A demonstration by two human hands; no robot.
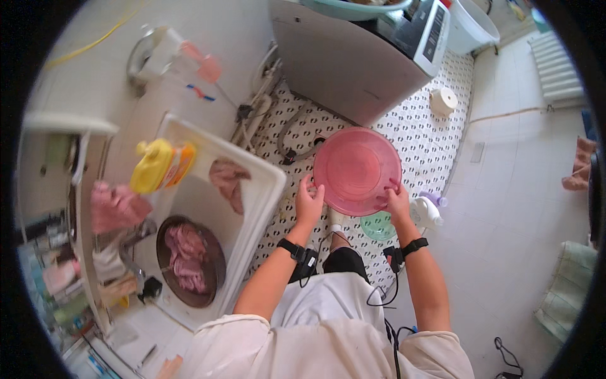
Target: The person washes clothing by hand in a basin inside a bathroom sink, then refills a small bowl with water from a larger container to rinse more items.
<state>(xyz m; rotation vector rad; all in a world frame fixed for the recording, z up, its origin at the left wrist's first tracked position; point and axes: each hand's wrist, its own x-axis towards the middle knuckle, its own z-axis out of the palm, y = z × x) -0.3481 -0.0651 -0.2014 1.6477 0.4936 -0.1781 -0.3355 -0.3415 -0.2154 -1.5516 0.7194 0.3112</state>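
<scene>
A round pink plastic basin [356,165] is held out in front of me, its inside facing up and nothing lying in it. My left hand [310,201] grips its near left rim, thumb at the edge. On the near right rim my right hand [397,202] has its fingers curled over the edge, seen through the pink plastic. Below the basin, a green translucent basin [379,227] stands on the patterned floor, partly hidden. Beside my right hand are a white bottle [424,212] and a purple-capped container [434,198] on the floor.
To the left, a white sink [268,189] holds a dark basin [216,278] with pink cloth [186,256]; a yellow jug [153,167] and another cloth [230,180] sit near it. A grey washing machine [353,69] stands ahead, with a hose [285,136] beside it. A white roll [444,101] lies farther right.
</scene>
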